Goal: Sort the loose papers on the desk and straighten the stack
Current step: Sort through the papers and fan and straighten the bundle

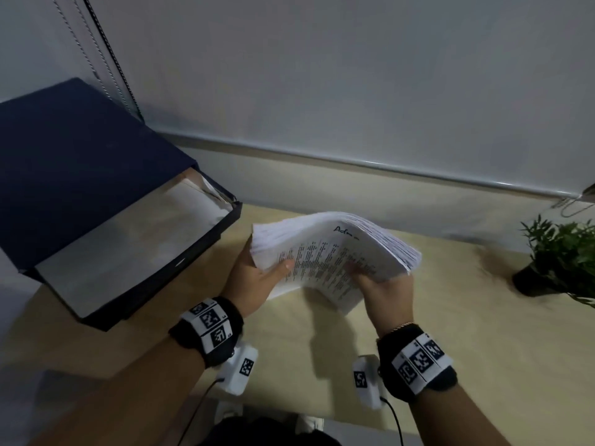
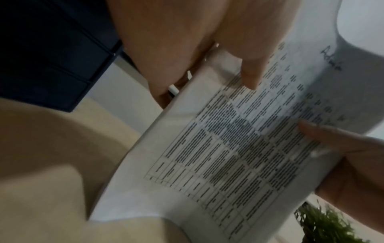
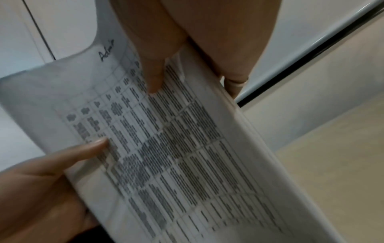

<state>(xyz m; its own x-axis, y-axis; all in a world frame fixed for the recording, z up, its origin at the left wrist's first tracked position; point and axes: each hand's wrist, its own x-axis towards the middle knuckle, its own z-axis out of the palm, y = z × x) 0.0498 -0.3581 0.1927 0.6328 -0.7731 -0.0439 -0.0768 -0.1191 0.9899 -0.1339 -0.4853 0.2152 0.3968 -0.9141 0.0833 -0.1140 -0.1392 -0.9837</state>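
Fingers of both hands pinch the paper stack (image 1: pixel 335 252), thumbs on top: left hand (image 1: pixel 254 278), right hand (image 1: pixel 386 291), held above desk (image 1: pixel 450 333) beside navy box (image 1: pixel 80 175).

The room is dim and greyish, lit softly from overhead. The thick sheaf of white printed papers (image 1: pixel 335 252) catches the most light; beneath the grip it throws a broad, soft-edged shadow onto the pale wooden desk (image 1: pixel 483 333). A thin glint runs along the grey wall rail (image 1: pixel 370 164) beyond it. The head view bends straight lines near its borders, and the small green potted plant (image 1: pixel 560 252), right of the grip, looks smeared. Both wrist views are noisy and motion-blurred: the printed table under the thumbs dissolves into dark dashes, and the skin closest to each lens is a featureless, out-of-focus mass.
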